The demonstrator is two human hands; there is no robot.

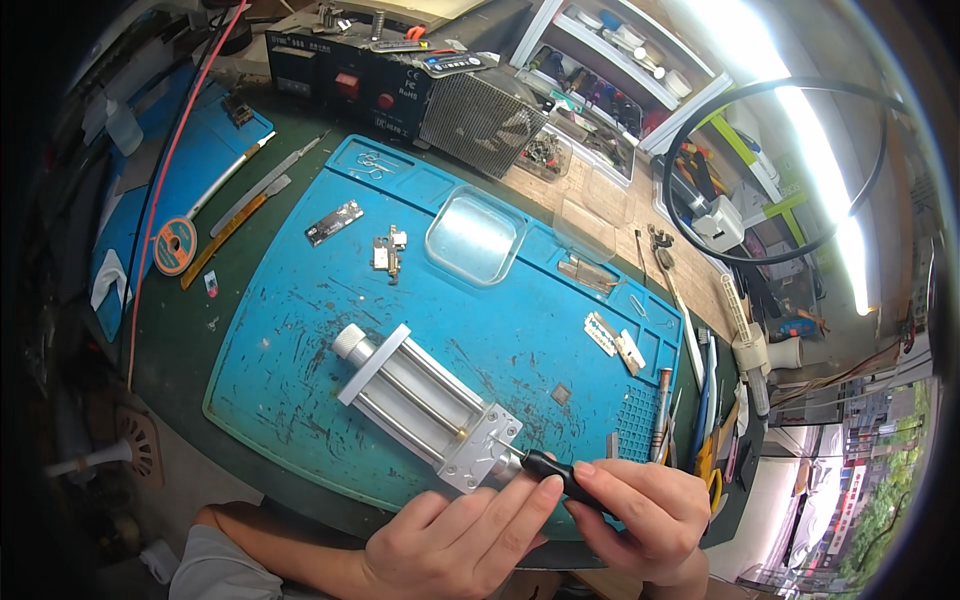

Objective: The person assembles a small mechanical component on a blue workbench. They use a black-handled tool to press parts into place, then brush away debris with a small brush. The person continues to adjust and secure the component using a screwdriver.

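Note:
A silver metal clamp fixture (415, 385) lies slantwise over the blue mat. It has parallel rods, end plates and a knurled knob (351, 343) at its upper left end. My right hand (650, 510) grips the black handle of a screwdriver (560, 474). The thin shaft meets the fixture's near end plate (483, 446), close to its corner screws; the exact tip contact is too small to make out. My left hand (455, 540) is closed about the fixture's near end, with its fingertips against the screwdriver handle. Its thumb is hidden.
On the blue mat (290, 370) are a clear lidless tray (475, 238), small metal parts (388, 254), a circuit board piece (334, 222), razor blades (603, 334) and a dark chip (561, 394). A black box with a fan (400, 95) stands behind. Tools (705, 400) line the right edge.

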